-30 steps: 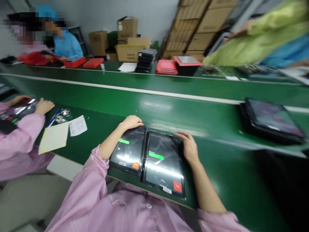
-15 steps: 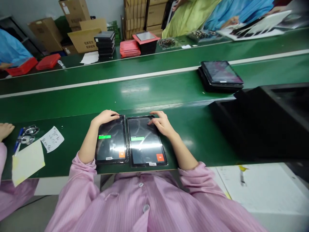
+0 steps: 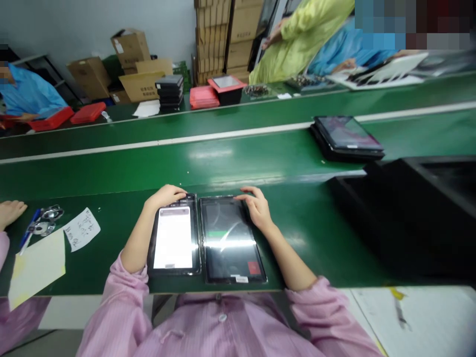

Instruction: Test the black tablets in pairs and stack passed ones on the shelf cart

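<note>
Two tablets lie side by side on the green bench (image 3: 122, 198) in front of me. The left tablet (image 3: 174, 240) shows a bright white screen. My left hand (image 3: 166, 196) rests on its top edge, fingers bent together over the rim. A dark screen with a dim green bar and a red square shows on the right tablet (image 3: 230, 255). My right hand (image 3: 256, 206) is at that tablet's upper right corner, fingers apart, with the index fingertip and thumb near the top edge. Neither hand lifts anything.
Stacked tablets (image 3: 347, 139) lie on the far strip at right. Black bins (image 3: 409, 218) fill the right side. Left of me are a yellow sheet (image 3: 39, 267), a handwritten note (image 3: 82, 229), a blue pen (image 3: 31, 225) and another person's hand (image 3: 11, 213). People work across the bench.
The left tablet's screen has turned from dark with green and orange marks to white. The right screen has dimmed. My right fingers have shifted toward the top edge. The view has tilted up.
</note>
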`<state>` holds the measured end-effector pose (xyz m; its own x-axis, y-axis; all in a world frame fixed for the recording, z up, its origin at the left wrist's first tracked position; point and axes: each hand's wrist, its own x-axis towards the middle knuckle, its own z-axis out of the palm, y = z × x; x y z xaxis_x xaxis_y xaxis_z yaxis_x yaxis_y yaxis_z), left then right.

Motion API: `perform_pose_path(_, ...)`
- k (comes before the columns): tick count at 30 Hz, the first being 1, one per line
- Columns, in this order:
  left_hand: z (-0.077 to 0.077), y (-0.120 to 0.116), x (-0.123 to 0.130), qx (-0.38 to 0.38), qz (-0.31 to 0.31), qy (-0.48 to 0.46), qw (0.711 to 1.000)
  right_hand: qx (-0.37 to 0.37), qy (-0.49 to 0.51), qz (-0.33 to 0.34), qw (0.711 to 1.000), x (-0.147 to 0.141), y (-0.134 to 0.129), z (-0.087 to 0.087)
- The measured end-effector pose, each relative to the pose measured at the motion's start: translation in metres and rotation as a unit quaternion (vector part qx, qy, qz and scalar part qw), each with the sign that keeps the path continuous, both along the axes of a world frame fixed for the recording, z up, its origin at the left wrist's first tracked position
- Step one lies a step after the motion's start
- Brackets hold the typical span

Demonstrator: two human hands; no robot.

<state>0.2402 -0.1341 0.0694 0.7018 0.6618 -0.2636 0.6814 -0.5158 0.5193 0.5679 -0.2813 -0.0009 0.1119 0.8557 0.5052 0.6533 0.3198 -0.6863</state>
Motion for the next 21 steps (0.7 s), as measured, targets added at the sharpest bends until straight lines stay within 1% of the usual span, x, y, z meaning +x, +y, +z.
perform_pose_path(2, -0.002, -0.001, 0.001, 0.000, -0.007, -0.001, 1.000, 0.000, 0.026, -0.014, 1.000, 0.000, 0.001, -0.002)
perform_pose_path(5, -0.004, -0.001, 0.001, 0.025, -0.018, 0.016, 0.999, 0.002, 0.046, -0.012, 0.999, -0.002, 0.001, -0.004)
perform_pose_path(7, -0.005, -0.001, 0.003, 0.026, -0.011, 0.005, 1.000, -0.002, 0.044, -0.004, 0.999, -0.004, 0.002, -0.005)
perform_pose_path(9, -0.005, -0.001, 0.007, 0.014, -0.004, -0.026, 1.000, -0.005, 0.038, 0.001, 0.999, -0.005, 0.003, -0.006)
perform_pose_path(11, -0.005, -0.002, 0.014, 0.007, -0.015, -0.047, 0.999, -0.001, 0.029, 0.003, 1.000, -0.005, 0.005, -0.008)
perform_pose_path(13, -0.005, -0.004, 0.021, 0.017, -0.036, -0.043, 0.998, 0.002, 0.015, 0.005, 1.000, -0.004, 0.007, -0.009)
perform_pose_path(15, -0.005, -0.006, 0.028, 0.054, -0.041, -0.025, 0.997, -0.003, -0.008, 0.013, 1.000, -0.004, 0.008, -0.009)
perform_pose_path(18, -0.005, -0.008, 0.035, 0.128, -0.019, 0.017, 0.991, -0.017, -0.055, 0.023, 0.998, -0.003, 0.007, -0.005)
perform_pose_path(20, -0.005, -0.007, 0.036, 0.156, -0.009, 0.039, 0.987, -0.009, -0.059, 0.005, 0.998, -0.002, 0.005, 0.000)
perform_pose_path(21, -0.004, -0.006, 0.035, 0.163, -0.006, 0.045, 0.986, 0.002, -0.043, -0.013, 0.999, -0.002, 0.005, 0.002)
